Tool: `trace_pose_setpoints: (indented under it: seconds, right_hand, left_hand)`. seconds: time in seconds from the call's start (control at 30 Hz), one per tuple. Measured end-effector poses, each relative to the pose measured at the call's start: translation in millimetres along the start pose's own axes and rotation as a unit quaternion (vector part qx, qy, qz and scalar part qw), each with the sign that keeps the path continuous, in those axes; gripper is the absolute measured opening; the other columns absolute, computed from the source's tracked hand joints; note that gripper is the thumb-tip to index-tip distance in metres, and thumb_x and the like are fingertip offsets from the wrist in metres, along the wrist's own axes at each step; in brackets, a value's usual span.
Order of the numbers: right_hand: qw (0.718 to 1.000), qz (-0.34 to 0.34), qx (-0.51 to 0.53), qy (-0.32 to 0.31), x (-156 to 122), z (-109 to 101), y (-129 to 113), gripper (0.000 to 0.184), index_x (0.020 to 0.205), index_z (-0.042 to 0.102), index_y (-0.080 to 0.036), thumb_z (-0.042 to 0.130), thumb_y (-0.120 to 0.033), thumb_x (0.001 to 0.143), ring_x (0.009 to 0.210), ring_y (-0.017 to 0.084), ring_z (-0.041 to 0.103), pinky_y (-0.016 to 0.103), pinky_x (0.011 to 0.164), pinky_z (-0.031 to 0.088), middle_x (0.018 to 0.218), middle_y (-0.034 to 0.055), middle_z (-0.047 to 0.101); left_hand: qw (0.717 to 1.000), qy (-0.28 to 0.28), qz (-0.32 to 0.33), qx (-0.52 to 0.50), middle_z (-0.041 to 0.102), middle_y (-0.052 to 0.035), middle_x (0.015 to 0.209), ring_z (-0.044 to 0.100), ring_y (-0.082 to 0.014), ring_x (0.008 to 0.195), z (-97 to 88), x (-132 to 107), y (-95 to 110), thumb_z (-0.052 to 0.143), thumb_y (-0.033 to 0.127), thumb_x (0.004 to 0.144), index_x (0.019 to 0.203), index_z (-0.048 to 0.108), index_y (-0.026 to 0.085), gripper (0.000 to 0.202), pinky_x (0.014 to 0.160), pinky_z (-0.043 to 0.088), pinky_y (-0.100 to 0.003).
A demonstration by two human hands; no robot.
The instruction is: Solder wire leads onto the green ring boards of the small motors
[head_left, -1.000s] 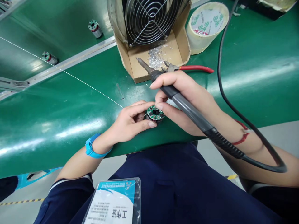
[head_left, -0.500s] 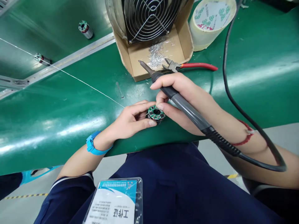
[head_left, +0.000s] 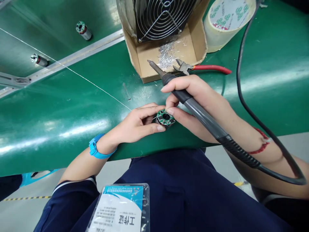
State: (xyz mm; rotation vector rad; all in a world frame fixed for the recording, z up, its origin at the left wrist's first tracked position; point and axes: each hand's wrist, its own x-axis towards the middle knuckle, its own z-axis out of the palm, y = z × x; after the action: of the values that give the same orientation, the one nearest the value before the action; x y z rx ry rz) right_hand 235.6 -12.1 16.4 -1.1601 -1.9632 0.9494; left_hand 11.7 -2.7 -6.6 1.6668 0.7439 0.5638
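Note:
My left hand [head_left: 137, 124] is closed around a small motor part with a round green circuit board [head_left: 166, 117] on top, thumb and fingers on its sides. A thin solder wire [head_left: 101, 88] runs from the upper left to this hand, and its end shows beside the board. My right hand [head_left: 190, 100] grips a soldering iron [head_left: 202, 112], whose tip points up and left, away from the board. The thumb and a finger of that hand meet at the board's upper right edge; whether they pinch something small there I cannot tell.
A cardboard tray [head_left: 149, 79] with a fan [head_left: 166, 16] and metal clippings [head_left: 167, 54] stands ahead. Red-handled cutters [head_left: 210, 68] lie at its edge, beside a tape roll [head_left: 218, 35]. Two similar motor parts, one upright [head_left: 84, 30] and one lying [head_left: 40, 60], are at upper left. The iron's black cable [head_left: 241, 80] loops right.
The view has shifted slightly, so the bench things and both hands appear a little further right. Both hands keep their holds on the motor part and the iron.

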Motion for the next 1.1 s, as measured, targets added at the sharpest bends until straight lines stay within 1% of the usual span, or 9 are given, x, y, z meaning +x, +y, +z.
trace_pose_setpoints:
  seconds: [0.1, 0.23, 0.37, 0.53, 0.63, 0.77, 0.9, 1.0, 1.1]
  right_hand:
    - [1.000, 0.005, -0.003, -0.002, -0.9, -0.4, 0.0, 0.037, 0.125, 0.052, -0.035, 0.057, -0.023, 0.091, 0.083, 0.016, 0.066, 0.035, 0.080, 0.059, 0.091, -0.0022, 0.065]
    - [1.000, 0.004, -0.002, -0.007, 0.1, -0.3, -1.3, 0.038, 0.125, 0.053, -0.035, 0.057, -0.021, 0.090, 0.082, 0.016, 0.066, 0.035, 0.080, 0.059, 0.091, -0.0024, 0.065]
    - [1.000, 0.002, -0.013, -0.008, 0.1, 0.1, -2.3, 0.038, 0.124, 0.053, -0.034, 0.056, -0.019, 0.090, 0.084, 0.017, 0.066, 0.035, 0.082, 0.059, 0.090, -0.0018, 0.065]
    - [1.000, -0.015, -0.028, -0.002, -2.1, -0.6, -3.2, 0.037, 0.127, 0.053, -0.028, 0.054, -0.020, 0.091, 0.087, 0.017, 0.065, 0.035, 0.085, 0.058, 0.091, -0.0006, 0.065]
    - [0.999, -0.031, -0.022, -0.006, -1.8, -1.2, -3.7, 0.034, 0.126, 0.052, -0.026, 0.053, -0.020, 0.093, 0.089, 0.016, 0.064, 0.035, 0.086, 0.056, 0.090, -0.0003, 0.065]
    - [0.999, -0.046, -0.008, -0.012, 0.1, -0.6, -3.0, 0.030, 0.123, 0.052, -0.027, 0.052, -0.020, 0.094, 0.091, 0.016, 0.064, 0.036, 0.089, 0.055, 0.090, -0.0008, 0.066]
    - [0.999, -0.048, 0.015, -0.007, 0.3, 1.2, 0.3, 0.033, 0.124, 0.052, -0.028, 0.053, -0.018, 0.093, 0.091, 0.015, 0.065, 0.035, 0.088, 0.056, 0.089, -0.0010, 0.065]
    - [0.999, -0.041, 0.025, 0.015, -0.3, 1.6, 1.5, 0.038, 0.128, 0.051, -0.030, 0.058, -0.020, 0.092, 0.088, 0.015, 0.066, 0.036, 0.089, 0.058, 0.095, -0.0010, 0.066]
    - [0.995, -0.011, 0.064, 0.076, -0.4, 2.3, -1.3, 0.039, 0.125, 0.054, -0.030, 0.064, -0.019, 0.089, 0.089, 0.015, 0.068, 0.036, 0.090, 0.060, 0.098, -0.0012, 0.068]
  left_hand:
    - [1.000, -0.005, 0.015, 0.003, 0.061, -0.0025, 0.093, 0.043, -0.0047, 0.061, -0.7, 1.2, 0.2, 0.075, 0.042, 0.088, 0.125, 0.072, 0.021, 0.043, 0.053, 0.039, -0.018]
    - [0.999, -0.009, 0.026, 0.027, 0.062, -0.0028, 0.092, 0.045, -0.0060, 0.063, -1.6, 2.4, 1.1, 0.074, 0.044, 0.088, 0.125, 0.072, 0.021, 0.043, 0.055, 0.040, -0.019]
    - [0.999, -0.009, 0.040, 0.014, 0.061, -0.0019, 0.092, 0.043, -0.0039, 0.060, -1.7, 1.5, 0.8, 0.076, 0.039, 0.089, 0.126, 0.072, 0.022, 0.042, 0.051, 0.037, -0.017]
    - [0.999, -0.004, 0.041, -0.010, 0.062, -0.0022, 0.096, 0.043, -0.0037, 0.059, -0.1, 1.7, -1.1, 0.076, 0.037, 0.088, 0.129, 0.071, 0.025, 0.043, 0.051, 0.037, -0.018]
    - [0.999, 0.000, 0.036, -0.013, 0.063, -0.0033, 0.097, 0.042, -0.0040, 0.060, 1.5, 2.3, -1.5, 0.077, 0.039, 0.088, 0.128, 0.071, 0.024, 0.044, 0.051, 0.036, -0.018]
    - [1.000, 0.008, 0.021, -0.014, 0.064, -0.0034, 0.096, 0.042, -0.0040, 0.059, 2.7, 1.9, -2.1, 0.077, 0.042, 0.087, 0.125, 0.072, 0.022, 0.044, 0.052, 0.036, -0.018]
    - [1.000, 0.007, -0.006, -0.026, 0.065, -0.0035, 0.097, 0.043, -0.0048, 0.060, 2.1, 1.2, -4.6, 0.078, 0.043, 0.085, 0.125, 0.072, 0.022, 0.045, 0.053, 0.038, -0.019]
    - [0.998, 0.012, -0.027, -0.047, 0.067, -0.0051, 0.108, 0.047, -0.0059, 0.065, 2.1, 2.2, -4.1, 0.080, 0.041, 0.083, 0.124, 0.071, 0.023, 0.046, 0.054, 0.039, -0.020]
    - [0.995, 0.027, -0.027, -0.096, 0.067, -0.0056, 0.116, 0.057, -0.0087, 0.077, 3.8, 3.5, -0.8, 0.079, 0.035, 0.085, 0.120, 0.068, 0.022, 0.040, 0.063, 0.046, -0.021]
